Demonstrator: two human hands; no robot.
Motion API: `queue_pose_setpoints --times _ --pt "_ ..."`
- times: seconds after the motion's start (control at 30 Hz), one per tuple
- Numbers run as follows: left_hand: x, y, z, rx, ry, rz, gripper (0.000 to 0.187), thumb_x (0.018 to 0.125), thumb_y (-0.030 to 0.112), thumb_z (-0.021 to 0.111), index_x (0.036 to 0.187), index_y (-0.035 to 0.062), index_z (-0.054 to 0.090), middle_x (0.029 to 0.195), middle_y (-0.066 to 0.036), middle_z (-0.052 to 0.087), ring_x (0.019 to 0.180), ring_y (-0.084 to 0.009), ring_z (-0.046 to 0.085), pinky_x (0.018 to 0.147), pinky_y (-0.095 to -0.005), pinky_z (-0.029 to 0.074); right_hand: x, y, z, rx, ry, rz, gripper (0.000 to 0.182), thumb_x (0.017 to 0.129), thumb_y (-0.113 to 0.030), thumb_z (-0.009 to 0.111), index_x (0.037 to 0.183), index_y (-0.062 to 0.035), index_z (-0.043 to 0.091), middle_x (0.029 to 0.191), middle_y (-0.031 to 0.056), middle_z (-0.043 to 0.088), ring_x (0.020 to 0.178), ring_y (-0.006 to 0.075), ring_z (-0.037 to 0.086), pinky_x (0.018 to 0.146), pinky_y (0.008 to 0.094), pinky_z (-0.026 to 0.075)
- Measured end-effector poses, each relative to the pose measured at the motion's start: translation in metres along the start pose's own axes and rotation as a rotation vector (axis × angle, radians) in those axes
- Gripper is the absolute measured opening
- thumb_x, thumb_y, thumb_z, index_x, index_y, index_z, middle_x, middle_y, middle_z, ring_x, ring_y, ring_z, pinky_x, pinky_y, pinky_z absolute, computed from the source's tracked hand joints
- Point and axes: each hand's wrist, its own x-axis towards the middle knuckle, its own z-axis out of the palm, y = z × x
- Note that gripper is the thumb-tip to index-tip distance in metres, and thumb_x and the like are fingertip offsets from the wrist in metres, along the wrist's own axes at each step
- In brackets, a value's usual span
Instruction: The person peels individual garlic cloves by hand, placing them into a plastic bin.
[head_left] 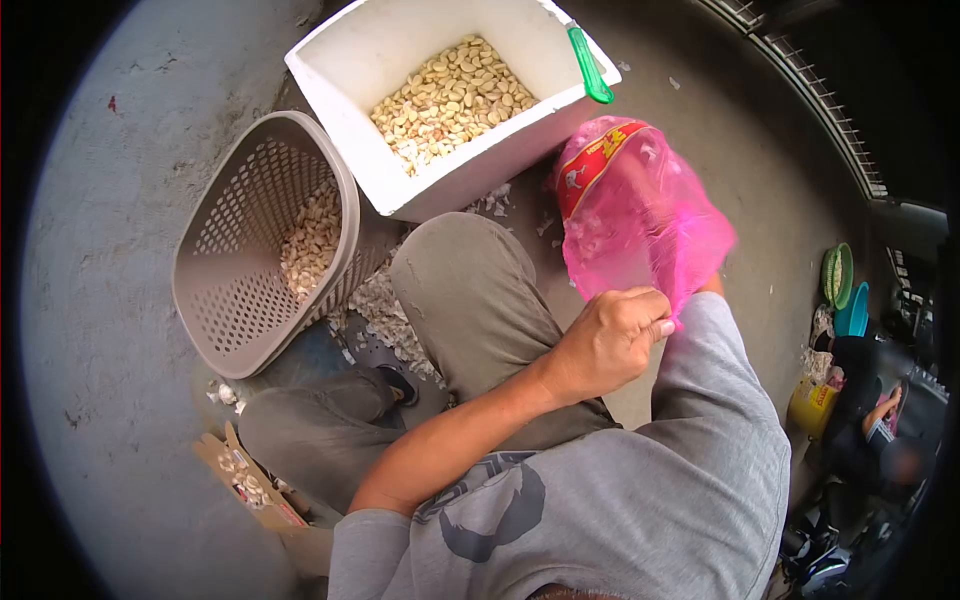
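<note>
My left hand (622,335) is closed in a pinch on the gathered mouth of a pink translucent plastic bag (690,225) with a red printed label. Inside that bag is my right hand (655,200), blurred by the plastic, so its fingers cannot be made out. The grey right sleeve (705,350) runs up to the bag's mouth. Pale bits show through the bag's left side. Just left of it stands a white foam box (490,150) with peeled garlic cloves (450,95) in it. A green-handled tool (590,65) hangs over the box's right rim.
A tilted grey-brown perforated basket (235,300) holds unpeeled garlic cloves (312,240). Garlic skins (385,310) litter the floor by my knee. A cardboard box (270,512) lies lower left. Another person (885,410) sits far right, near green and blue baskets (852,310).
</note>
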Motion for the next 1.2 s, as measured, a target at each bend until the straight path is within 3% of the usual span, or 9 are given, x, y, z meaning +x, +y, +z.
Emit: queue_pose_setpoints --times 0.37,0.6,0.7,0.77,0.9,0.93,1.07,1.17,1.2 --pt "-0.011 -0.004 -0.003 0.224 0.163 0.050 0.015 0.091 0.004 0.068 0.084 -0.0032 0.058 0.078 -0.022 0.058 0.070 -0.0412 0.060 0.064 -0.0451 0.046 -0.096 0.009 -0.016 1.447 -0.439 -0.169 0.040 0.091 -0.010 0.070 0.128 0.0035 0.060 0.108 0.0115 0.072 0.093 0.0190 0.070 0.081 0.0328 0.056" --pt "-0.011 -0.014 -0.003 0.300 0.209 0.016 0.013 0.093 0.009 0.066 0.089 -0.0040 0.065 0.080 -0.024 0.065 0.072 -0.0359 0.067 0.067 -0.0433 0.051 -0.241 -0.014 -0.131 1.021 -0.406 0.116 0.044 0.091 -0.011 0.073 0.130 0.0038 0.059 0.110 0.0117 0.070 0.094 0.0189 0.072 0.081 0.0322 0.059" --pt "-0.017 -0.012 0.001 0.349 0.207 0.025 0.014 0.092 0.009 0.067 0.089 -0.0041 0.066 0.081 -0.023 0.066 0.073 -0.0340 0.068 0.068 -0.0412 0.051 -0.295 -0.052 -0.179 1.198 -0.307 0.011 0.043 0.095 -0.016 0.074 0.131 0.0000 0.057 0.100 0.0079 0.069 0.087 0.0204 0.073 0.080 0.0382 0.060" --pt "-0.020 -0.014 0.002 0.403 0.228 0.088 0.014 0.092 0.009 0.067 0.089 -0.0045 0.066 0.083 -0.023 0.067 0.073 -0.0323 0.067 0.069 -0.0393 0.052 -0.312 -0.068 -0.206 1.295 -0.274 -0.067 0.048 0.094 -0.013 0.074 0.134 0.0046 0.055 0.112 0.0144 0.070 0.092 0.0253 0.073 0.083 0.0414 0.062" --pt "-0.031 0.001 0.001 0.186 0.180 0.099 0.033 0.098 0.026 0.071 0.111 -0.0037 0.068 0.100 -0.013 0.068 0.085 -0.0193 0.065 0.076 -0.0354 0.054 -0.315 -0.105 -0.230 1.327 -0.317 -0.300 0.049 0.099 -0.017 0.069 0.139 0.0049 0.051 0.117 0.0157 0.069 0.096 0.0264 0.074 0.086 0.0425 0.062" --pt "-0.029 -0.002 -0.003 0.095 0.073 0.020 0.047 0.102 0.035 0.068 0.129 -0.0029 0.063 0.110 -0.009 0.067 0.098 -0.0159 0.064 0.084 -0.0323 0.055 -0.314 -0.121 -0.232 1.321 -0.370 -0.335 0.049 0.100 -0.018 0.069 0.140 0.0048 0.050 0.118 0.0159 0.069 0.097 0.0263 0.073 0.086 0.0427 0.062" --pt "-0.042 0.007 -0.012 -0.222 0.102 0.023 0.048 0.110 0.031 0.055 0.146 -0.0002 0.051 0.122 -0.007 0.066 0.112 -0.0135 0.061 0.093 -0.0296 0.054 -0.301 -0.168 -0.220 1.267 -0.448 -0.420 0.052 0.103 -0.024 0.064 0.143 0.0045 0.046 0.120 0.0138 0.067 0.099 0.0231 0.072 0.083 0.0373 0.061" --pt "-0.061 0.008 -0.045 -0.222 0.300 0.135 0.043 0.111 0.029 0.053 0.143 0.0016 0.054 0.121 -0.007 0.066 0.103 -0.0126 0.064 0.089 -0.0291 0.056 -0.286 -0.211 -0.188 1.080 -0.466 -0.463 0.048 0.106 -0.027 0.059 0.144 0.0004 0.048 0.109 0.0107 0.069 0.085 0.0161 0.072 0.071 0.0300 0.057" --pt "-0.079 0.024 -0.067 -0.354 0.284 -0.007 0.040 0.111 0.030 0.052 0.140 0.0031 0.056 0.115 -0.006 0.068 0.092 -0.0110 0.065 0.078 -0.0272 0.058 -0.291 -0.237 -0.187 0.926 -0.504 -0.456 0.046 0.107 -0.027 0.058 0.143 -0.0004 0.050 0.107 0.0100 0.069 0.082 0.0151 0.071 0.069 0.0293 0.056"
